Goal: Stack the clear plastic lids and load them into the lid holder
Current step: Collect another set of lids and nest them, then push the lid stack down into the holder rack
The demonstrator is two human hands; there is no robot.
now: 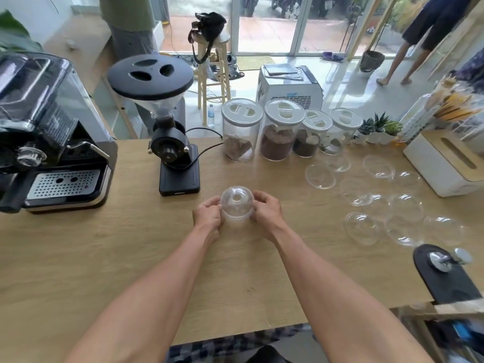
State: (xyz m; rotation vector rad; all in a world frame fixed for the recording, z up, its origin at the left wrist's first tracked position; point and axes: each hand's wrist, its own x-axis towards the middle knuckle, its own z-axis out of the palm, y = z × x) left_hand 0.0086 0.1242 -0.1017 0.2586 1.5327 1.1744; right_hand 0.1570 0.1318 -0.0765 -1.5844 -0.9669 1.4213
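A small stack of clear dome lids (237, 203) stands rim-down on the wooden counter (131, 258), dome up with a round hole on top. My left hand (208, 217) grips its left side and my right hand (267, 210) grips its right side. Several more clear lids (320, 176) lie scattered singly over the right part of the counter, some dome up, some upside down. I cannot tell which object here is the lid holder.
An espresso machine (52, 153) stands at the left and a black grinder (172, 142) behind my hands. Several lidded jars (241, 132) line the back edge. A white box (445, 166) and a black tamper mat (445, 273) sit at the right. A person stands beyond.
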